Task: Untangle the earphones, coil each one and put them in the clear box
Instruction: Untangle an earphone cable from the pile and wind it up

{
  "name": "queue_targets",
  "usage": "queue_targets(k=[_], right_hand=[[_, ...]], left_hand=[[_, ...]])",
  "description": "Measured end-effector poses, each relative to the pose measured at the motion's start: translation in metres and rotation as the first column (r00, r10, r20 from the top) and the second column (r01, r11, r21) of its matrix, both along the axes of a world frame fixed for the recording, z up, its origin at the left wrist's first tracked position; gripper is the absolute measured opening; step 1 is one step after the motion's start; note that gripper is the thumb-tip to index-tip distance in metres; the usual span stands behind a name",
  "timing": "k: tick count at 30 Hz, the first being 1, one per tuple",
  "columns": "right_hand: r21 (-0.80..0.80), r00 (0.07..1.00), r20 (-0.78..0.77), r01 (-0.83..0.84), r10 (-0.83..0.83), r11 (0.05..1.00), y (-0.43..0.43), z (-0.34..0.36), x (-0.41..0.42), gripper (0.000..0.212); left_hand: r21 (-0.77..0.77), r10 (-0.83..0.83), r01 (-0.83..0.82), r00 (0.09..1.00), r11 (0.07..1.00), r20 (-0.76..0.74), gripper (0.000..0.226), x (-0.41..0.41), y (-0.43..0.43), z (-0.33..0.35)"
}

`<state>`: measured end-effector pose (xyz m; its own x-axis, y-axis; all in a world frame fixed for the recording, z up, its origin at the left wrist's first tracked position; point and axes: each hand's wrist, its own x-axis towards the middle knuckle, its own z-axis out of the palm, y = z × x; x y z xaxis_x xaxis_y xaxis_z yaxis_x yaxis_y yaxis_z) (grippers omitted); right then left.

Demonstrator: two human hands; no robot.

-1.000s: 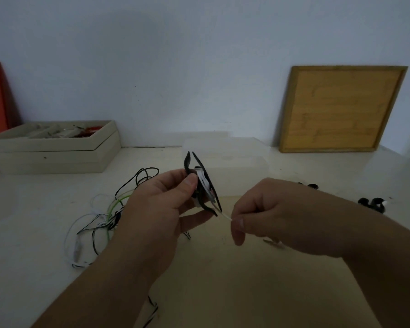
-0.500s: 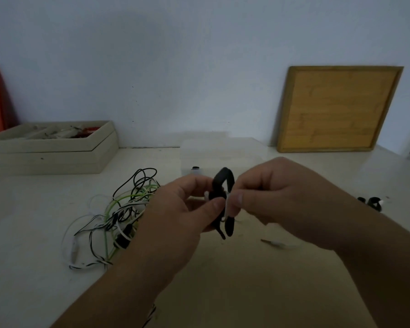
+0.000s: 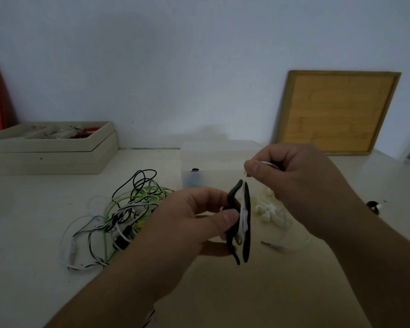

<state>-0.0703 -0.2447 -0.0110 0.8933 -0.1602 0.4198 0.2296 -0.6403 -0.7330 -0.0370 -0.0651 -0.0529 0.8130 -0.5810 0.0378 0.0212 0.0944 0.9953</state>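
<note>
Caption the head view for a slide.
Left hand holds a black piece while right hand pinches white cord above it; tangled earphones lie nearby.

Single wide-angle view, worn on the head. Looks forward and down across the counter (image 3: 33,221) toward the wall (image 3: 199,55) filling the upper half of the frame. Sits close over the hands: left hand (image 3: 189,223) at centre, right hand (image 3: 301,183) just right of centre, both forearms cut off by the lower edge. Takes in the counter's far edge at mid-height. Skews straight lines toward the sides, as at the wooden board (image 3: 336,112) in the upper right.
</note>
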Motion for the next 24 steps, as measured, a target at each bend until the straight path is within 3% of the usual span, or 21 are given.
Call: queue_targets(k=[5, 11, 16, 20, 24], right_hand=[[0.029, 0.994, -0.112, -0.007, 0.011, 1.0, 0.003, -0.006, 0.005, 0.027], [-0.068, 0.913, -0.392, -0.155, 0.117, 0.986, 0.011, -0.019, 0.009, 0.04], [-0.004, 0.857, -0.453, -0.278, 0.246, 0.961, 0.019, -0.021, 0.007, 0.035], [-0.052, 0.832, -0.487, -0.332, 0.266, 0.942, 0.019, -0.018, 0.005, 0.031], [-0.126, 0.813, -0.507, -0.4, 0.288, 0.908, 0.019, -0.015, 0.003, 0.027]], left_hand=[[-0.096, -0.008, 0.004, 0.999, 0.995, -0.038, 0.023, -0.002, -0.001, 0.001], [-0.195, 0.243, -0.237, 0.97, 0.952, 0.006, 0.017, 0.005, 0.001, 0.002], [-0.239, 0.228, -0.238, 0.971, 0.941, -0.071, 0.013, 0.007, 0.003, 0.005], [-0.271, 0.197, -0.243, 0.963, 0.931, -0.183, 0.03, 0.009, 0.005, 0.005], [-0.22, 0.231, -0.272, 0.953, 0.937, -0.193, 0.031, 0.013, 0.006, 0.003]])
